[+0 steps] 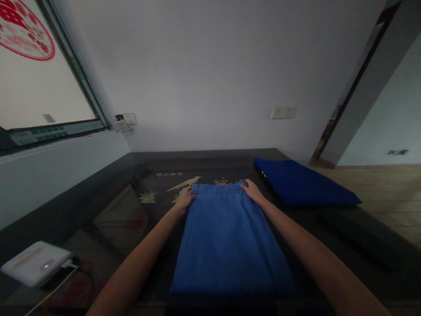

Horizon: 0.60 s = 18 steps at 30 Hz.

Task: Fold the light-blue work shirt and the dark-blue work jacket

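Dark table [204, 161] with a blue garment [230, 245] lying flat between two bare hands.
The garment's banded top edge runs from hand to hand, and its body widens back toward the person, between the forearms. A darker blue folded cloth [302, 182] lies to the right of the right hand, apart from it. A white box [36, 263] with a cable sits well to the left of the left hand, nearer the person. The left hand [184, 201] pinches the garment's top left corner; the right hand [252, 191] pinches the top right.
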Available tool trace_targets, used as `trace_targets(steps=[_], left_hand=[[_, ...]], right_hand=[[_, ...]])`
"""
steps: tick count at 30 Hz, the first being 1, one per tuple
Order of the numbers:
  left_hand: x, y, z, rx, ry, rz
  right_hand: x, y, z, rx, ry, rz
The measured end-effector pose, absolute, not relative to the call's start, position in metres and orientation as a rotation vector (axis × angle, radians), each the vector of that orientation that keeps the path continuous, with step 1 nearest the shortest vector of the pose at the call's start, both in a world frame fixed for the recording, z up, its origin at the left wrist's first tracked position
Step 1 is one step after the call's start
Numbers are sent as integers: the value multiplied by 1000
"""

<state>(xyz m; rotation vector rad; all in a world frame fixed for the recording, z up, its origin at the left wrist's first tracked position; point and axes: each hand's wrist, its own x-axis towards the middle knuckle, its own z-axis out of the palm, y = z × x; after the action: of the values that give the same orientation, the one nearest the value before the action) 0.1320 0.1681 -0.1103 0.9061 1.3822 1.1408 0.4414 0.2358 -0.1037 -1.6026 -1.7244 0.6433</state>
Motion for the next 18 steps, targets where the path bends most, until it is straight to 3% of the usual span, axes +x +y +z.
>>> trace_targets(steps=[7,13,18], left_hand=[[106,171,-102,1342,1604,988],[124,177,-76,1903,1905,1082],[171,174,-94,2142,1795,908]], right_hand=[[440,233,-109,-1594,-1801,546],[440,227,-94,-1575,-1842,482],[422,206,-85,-1410,-2038,187]])
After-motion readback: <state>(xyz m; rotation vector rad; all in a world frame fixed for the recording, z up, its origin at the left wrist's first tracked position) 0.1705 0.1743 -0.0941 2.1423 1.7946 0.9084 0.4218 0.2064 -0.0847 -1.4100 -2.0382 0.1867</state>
